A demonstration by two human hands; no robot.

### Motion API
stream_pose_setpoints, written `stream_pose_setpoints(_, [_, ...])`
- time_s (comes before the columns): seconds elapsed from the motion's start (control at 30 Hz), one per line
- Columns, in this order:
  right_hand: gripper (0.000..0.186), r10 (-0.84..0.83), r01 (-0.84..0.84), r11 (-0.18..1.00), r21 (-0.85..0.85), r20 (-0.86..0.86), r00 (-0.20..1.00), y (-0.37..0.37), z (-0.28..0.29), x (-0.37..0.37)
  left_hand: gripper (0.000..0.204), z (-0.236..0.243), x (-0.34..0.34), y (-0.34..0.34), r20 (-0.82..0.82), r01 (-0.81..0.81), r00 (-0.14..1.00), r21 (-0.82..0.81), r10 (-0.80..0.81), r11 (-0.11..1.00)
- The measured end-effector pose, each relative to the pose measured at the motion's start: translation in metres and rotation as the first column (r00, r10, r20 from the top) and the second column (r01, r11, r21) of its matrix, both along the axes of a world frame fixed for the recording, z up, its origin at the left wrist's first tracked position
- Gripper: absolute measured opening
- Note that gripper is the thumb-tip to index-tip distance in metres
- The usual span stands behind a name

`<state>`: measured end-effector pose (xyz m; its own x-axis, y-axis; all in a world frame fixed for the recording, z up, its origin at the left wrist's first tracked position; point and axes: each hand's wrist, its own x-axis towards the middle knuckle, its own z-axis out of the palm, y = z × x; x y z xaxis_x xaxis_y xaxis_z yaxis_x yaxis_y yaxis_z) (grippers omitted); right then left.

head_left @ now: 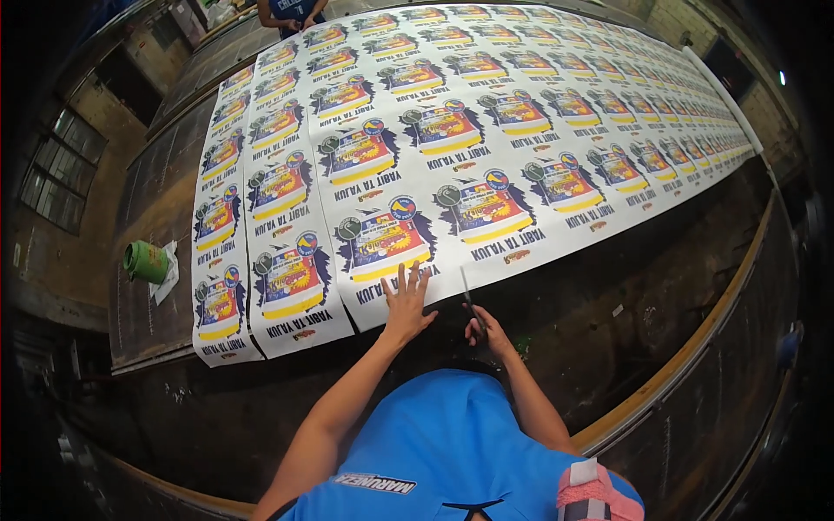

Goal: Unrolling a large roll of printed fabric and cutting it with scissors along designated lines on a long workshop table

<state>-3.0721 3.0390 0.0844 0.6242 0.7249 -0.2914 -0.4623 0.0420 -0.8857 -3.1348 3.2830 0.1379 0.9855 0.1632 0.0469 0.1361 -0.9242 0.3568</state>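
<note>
A wide white sheet (565, 221), printed with repeated rows of colourful designs, covers the long dark table in front of me. My left hand (406, 306) lies with fingers spread on the sheet's near edge, over the lettering under one print. To its right, my right hand (488, 335) grips a pair of scissors (466, 286). The blades point away from me at the sheet's near edge, between two columns of prints. Two separate printed strips, a nearer one (291, 326) and a far-left one (224, 347), lie side by side left of my hand.
A green container (146, 261) stands on a white cloth or paper (167, 276) on the dark table (130, 323) at left. A person (292, 16) in dark clothing is at the far edge. A white roll or bar (723, 100) borders the sheet's right end. A wooden-edged surface (660, 395) runs at right.
</note>
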Motion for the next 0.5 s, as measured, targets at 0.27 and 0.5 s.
stream_pose_setpoints(0.27, [0.056, 0.052, -0.063, 0.995, -0.075, -0.139, 0.989, 0.002, 0.034, 0.014, 0.094, -0.025, 0.036, -0.012, -0.073, 0.119, 0.991, 0.169, -0.108, 0.978])
stream_pose_setpoints(0.5, [0.064, 0.073, -0.088, 0.990, -0.110, -0.139, 0.988, 0.006, 0.035, 0.037, 0.084, -0.033, 0.025, -0.015, -0.050, 0.156, 0.987, 0.047, -0.153, 0.987])
